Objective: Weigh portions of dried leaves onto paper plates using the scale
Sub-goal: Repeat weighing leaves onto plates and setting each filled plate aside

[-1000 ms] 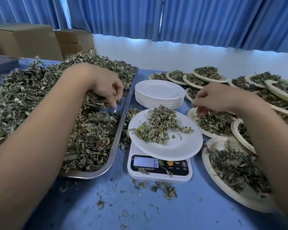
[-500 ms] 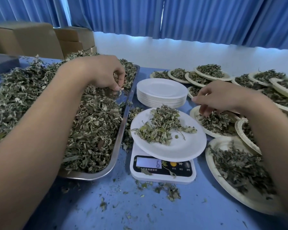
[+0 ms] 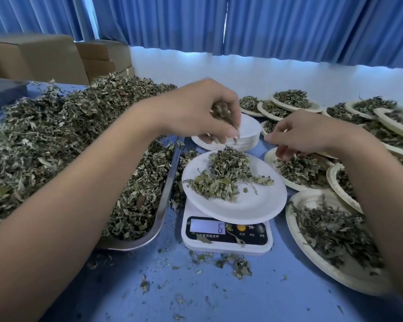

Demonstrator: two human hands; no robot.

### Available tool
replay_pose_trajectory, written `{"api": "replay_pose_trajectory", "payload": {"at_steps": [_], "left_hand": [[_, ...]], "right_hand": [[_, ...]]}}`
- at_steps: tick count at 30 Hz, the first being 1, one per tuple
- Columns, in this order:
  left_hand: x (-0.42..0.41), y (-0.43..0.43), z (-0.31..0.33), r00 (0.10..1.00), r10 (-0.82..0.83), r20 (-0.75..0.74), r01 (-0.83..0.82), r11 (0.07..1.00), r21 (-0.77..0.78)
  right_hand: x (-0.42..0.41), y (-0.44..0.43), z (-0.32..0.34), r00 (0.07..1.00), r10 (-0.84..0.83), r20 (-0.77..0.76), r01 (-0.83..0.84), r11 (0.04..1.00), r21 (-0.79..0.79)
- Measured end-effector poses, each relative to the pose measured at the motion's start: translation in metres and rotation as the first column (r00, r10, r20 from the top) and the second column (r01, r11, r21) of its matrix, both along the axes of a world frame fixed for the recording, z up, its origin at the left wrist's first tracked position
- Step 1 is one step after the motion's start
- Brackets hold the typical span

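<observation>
Change: since half a second ago, we see the left hand (image 3: 196,110) carried from over the metal tray (image 3: 170,180) to above the white paper plate (image 3: 254,201) on the scale (image 3: 226,231); the right hand (image 3: 305,133) has hardly shifted, and the display reads 6 as before.
Left hand: its fingers are curled down round a clump of leaves (image 3: 221,112), held in the air over the far edge of the white paper plate.
Right hand: it hovers over one of the filled plates (image 3: 312,201) just right of the scale, fingers bent downward; we cannot tell whether they pinch any leaves.
Weighing plate: it sits on the scale, overhanging the platform, with a leaf pile (image 3: 223,177) heaped on its far left half.
Tray: it lies left of the scale and is heaped with bulk leaves (image 3: 56,140).
Empty plates: a stack of empty plates (image 3: 249,129) stands behind the scale, partly hidden by the left hand.
Filled plates: these overlap one another along the right side and the far edge.
Table: the table (image 3: 196,298) is blue, with leaf crumbs (image 3: 237,266) strewn in front of the scale.
Background: cardboard boxes (image 3: 33,56) stand far left, under blue curtains (image 3: 265,26).
</observation>
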State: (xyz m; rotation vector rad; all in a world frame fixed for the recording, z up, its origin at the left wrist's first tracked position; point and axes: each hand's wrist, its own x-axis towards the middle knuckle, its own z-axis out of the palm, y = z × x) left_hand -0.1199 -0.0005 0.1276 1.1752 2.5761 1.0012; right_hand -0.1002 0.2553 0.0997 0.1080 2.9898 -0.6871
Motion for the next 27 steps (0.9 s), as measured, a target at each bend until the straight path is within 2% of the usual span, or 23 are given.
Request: {"api": "replay_pose_trajectory", "payload": {"at_steps": [3, 5, 7, 11, 14, 16, 19, 27], "left_hand": [[0.004, 0.008, -0.001, 0.995, -0.083, 0.054, 0.093, 0.971, -0.219], [0.003, 0.004, 0.001, 0.999, -0.035, 0.007, 0.035, 0.960, -0.278], [-0.002, -0.002, 0.001, 0.994, 0.058, -0.092, -0.089, 0.922, -0.376], [-0.019, -0.016, -0.004, 0.945, 0.180, -0.273, -0.315, 0.726, -0.612], [-0.025, -0.025, -0.010, 0.927, 0.245, -0.284, -0.374, 0.558, -0.741], [-0.025, -0.029, -0.012, 0.933, 0.278, -0.227, -0.345, 0.526, -0.777], [-0.028, -0.033, -0.010, 0.934, 0.318, -0.162, -0.322, 0.557, -0.766], [-0.029, -0.037, -0.012, 0.935, 0.307, -0.175, -0.312, 0.485, -0.817]], "right_hand": [[0.000, -0.001, 0.000, 1.000, 0.008, -0.006, -0.008, 1.000, 0.015], [0.000, 0.000, -0.001, 1.000, 0.013, -0.008, -0.013, 1.000, 0.012], [0.000, 0.001, 0.000, 1.000, 0.016, -0.012, -0.016, 1.000, 0.002], [0.000, 0.001, 0.001, 1.000, 0.018, -0.008, -0.018, 1.000, -0.001], [-0.001, 0.001, 0.001, 1.000, 0.016, -0.003, -0.016, 1.000, 0.002], [-0.001, 0.000, 0.001, 1.000, 0.016, 0.001, -0.016, 1.000, 0.003], [0.000, -0.003, 0.001, 1.000, 0.013, 0.000, -0.013, 1.000, -0.007], [0.000, -0.007, -0.002, 1.000, 0.028, 0.008, -0.028, 1.000, -0.006]]}}
